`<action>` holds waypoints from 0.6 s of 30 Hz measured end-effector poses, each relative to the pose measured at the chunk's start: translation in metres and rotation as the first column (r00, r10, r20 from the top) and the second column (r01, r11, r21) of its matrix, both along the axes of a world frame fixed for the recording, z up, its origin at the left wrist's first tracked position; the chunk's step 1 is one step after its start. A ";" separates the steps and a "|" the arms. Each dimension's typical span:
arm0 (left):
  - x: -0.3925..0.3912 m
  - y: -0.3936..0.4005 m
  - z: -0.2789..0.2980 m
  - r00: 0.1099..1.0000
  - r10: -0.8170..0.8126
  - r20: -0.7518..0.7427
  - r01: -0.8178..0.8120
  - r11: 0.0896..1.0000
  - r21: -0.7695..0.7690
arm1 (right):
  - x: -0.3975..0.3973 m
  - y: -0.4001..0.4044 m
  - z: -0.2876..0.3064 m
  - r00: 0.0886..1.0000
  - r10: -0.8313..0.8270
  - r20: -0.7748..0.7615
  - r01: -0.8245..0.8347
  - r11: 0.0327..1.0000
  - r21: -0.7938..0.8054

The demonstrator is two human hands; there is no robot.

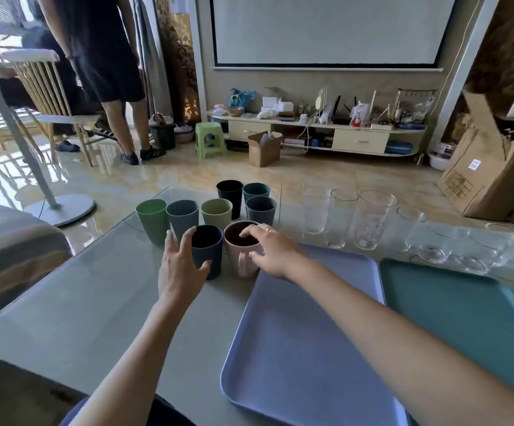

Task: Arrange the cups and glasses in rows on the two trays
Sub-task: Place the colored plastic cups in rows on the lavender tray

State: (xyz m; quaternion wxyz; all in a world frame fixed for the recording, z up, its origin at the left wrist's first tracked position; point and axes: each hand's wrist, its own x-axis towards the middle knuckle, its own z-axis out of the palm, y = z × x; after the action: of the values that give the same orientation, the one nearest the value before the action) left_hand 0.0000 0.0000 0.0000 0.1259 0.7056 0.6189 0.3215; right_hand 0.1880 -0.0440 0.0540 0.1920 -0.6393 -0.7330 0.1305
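Glass-topped table (96, 302), both trays bare: first pick under way, left hand (179, 265) half-closed round the dark blue ribbed cup (208, 250), right hand (268, 250) gripping the pink mug (243, 250) beside the lavender plastic tray (305, 339); next move probably lift both onto the tray's far edge.

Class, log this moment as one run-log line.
left hand: gripping navy cup | right hand: grasping pink mug | purple tray, teal tray: empty

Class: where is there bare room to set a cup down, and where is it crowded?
Free: the whole lilac tray, the teal tray beside it, and the bare table left of the lilac tray. Crowded: the cup cluster and the glasses behind the trays.
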 end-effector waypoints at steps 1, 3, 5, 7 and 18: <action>0.000 0.006 0.000 0.999 0.000 0.032 0.001 1.000 -0.025 | -0.003 0.007 0.001 0.999 -0.001 0.037 0.000 0.999 0.035; 0.000 0.016 -0.001 0.998 -0.024 0.050 0.027 0.998 -0.056 | -0.009 0.024 0.002 0.996 -0.017 0.082 0.007 0.992 0.123; 0.001 0.027 -0.003 0.998 -0.061 0.023 0.063 0.994 -0.092 | -0.014 0.041 0.007 0.997 -0.043 0.059 0.033 0.986 0.162; 0.001 0.035 -0.003 0.996 -0.090 -0.008 0.089 0.991 -0.103 | -0.018 0.060 0.010 0.998 -0.040 0.044 0.033 0.989 0.142; -0.008 0.053 0.007 0.988 0.065 0.143 -0.069 0.997 0.020 | -0.050 0.149 -0.003 0.959 -0.145 0.243 0.151 0.989 -0.005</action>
State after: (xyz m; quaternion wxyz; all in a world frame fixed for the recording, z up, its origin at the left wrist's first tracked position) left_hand -0.0075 0.0531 0.0066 0.1499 0.6611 0.6276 0.3829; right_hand 0.1375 0.1053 0.0508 0.1029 -0.7057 -0.6995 0.0454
